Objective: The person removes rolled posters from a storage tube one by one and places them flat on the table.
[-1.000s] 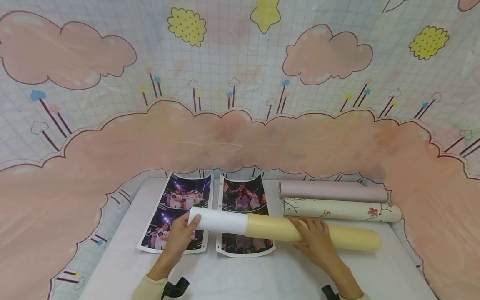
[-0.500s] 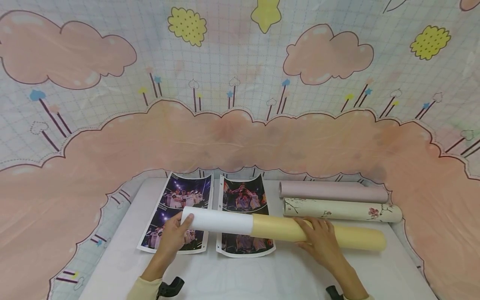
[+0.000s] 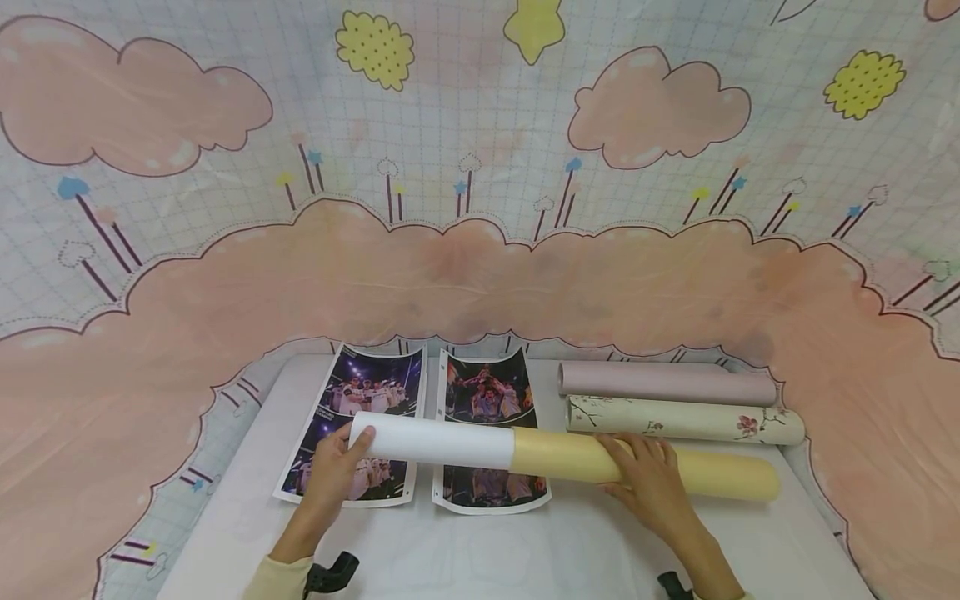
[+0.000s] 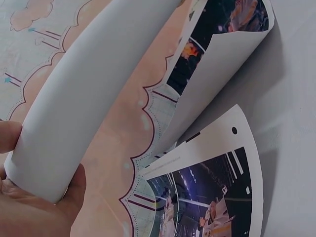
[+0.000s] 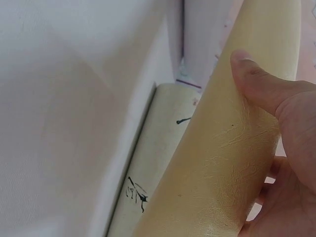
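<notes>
My left hand (image 3: 330, 467) grips the far left end of a white paper roll (image 3: 442, 442), thumb on the near side in the head view. The roll's right part sits inside a yellow tube (image 3: 720, 475), which my right hand (image 3: 648, 479) holds around its middle. Seen from the left wrist, the white roll (image 4: 94, 84) slants up from the fingers and thumb. In the right wrist view the thumb lies along the yellow tube (image 5: 222, 143), whose surface looks textured. Roll and tube are held above two printed photo sheets, partly covering them.
The left photo sheet (image 3: 378, 383) and the right photo sheet (image 3: 487, 392) lie on the white table (image 3: 480, 558) with curled edges. Behind the right hand rest a flower-patterned roll (image 3: 697, 418) and a pinkish roll (image 3: 660, 383). A cartoon-printed cloth (image 3: 480, 283) hangs behind the table.
The left hand has moved left with the white roll, and more of the white shows out of the yellow tube. The right hand and the tube have shifted slightly right.
</notes>
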Demonstrator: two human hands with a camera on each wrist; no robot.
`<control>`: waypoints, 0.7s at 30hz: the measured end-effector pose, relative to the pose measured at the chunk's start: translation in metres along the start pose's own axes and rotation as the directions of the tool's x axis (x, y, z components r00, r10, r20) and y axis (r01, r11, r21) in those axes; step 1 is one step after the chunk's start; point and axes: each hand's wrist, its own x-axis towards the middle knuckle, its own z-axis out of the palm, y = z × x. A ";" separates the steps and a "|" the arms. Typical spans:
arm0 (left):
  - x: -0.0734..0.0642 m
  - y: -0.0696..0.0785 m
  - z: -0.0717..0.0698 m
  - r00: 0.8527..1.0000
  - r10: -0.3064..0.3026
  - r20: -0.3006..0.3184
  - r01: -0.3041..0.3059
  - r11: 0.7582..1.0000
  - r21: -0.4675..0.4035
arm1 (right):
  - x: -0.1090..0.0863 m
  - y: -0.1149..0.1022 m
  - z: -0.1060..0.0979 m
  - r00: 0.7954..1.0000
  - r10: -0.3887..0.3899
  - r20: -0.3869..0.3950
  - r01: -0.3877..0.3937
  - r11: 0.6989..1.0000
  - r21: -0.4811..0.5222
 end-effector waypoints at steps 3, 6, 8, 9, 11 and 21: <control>0.000 0.001 -0.002 1.000 -0.009 -0.002 0.009 1.000 0.018 | -0.001 0.001 -0.001 1.000 -0.001 -0.008 0.001 1.000 0.002; 0.000 0.000 -0.005 1.000 -0.023 -0.005 0.023 0.999 0.031 | -0.001 0.003 -0.002 1.000 -0.006 -0.018 0.006 1.000 0.007; 0.000 0.000 -0.006 0.999 -0.032 -0.002 0.032 0.999 0.020 | -0.002 0.004 -0.002 1.000 -0.008 -0.022 0.008 1.000 0.004; 0.000 0.000 -0.006 0.999 -0.038 -0.002 0.038 0.999 0.022 | -0.002 0.004 -0.002 1.000 -0.008 -0.023 0.009 1.000 0.006; 0.000 0.000 -0.007 0.999 -0.041 -0.001 0.041 0.999 0.016 | -0.003 0.005 -0.001 1.000 -0.009 -0.023 0.009 1.000 0.006; 0.001 -0.004 -0.011 0.999 -0.037 0.003 0.037 0.999 -0.032 | -0.005 0.010 -0.001 1.000 -0.014 -0.018 0.014 1.000 0.002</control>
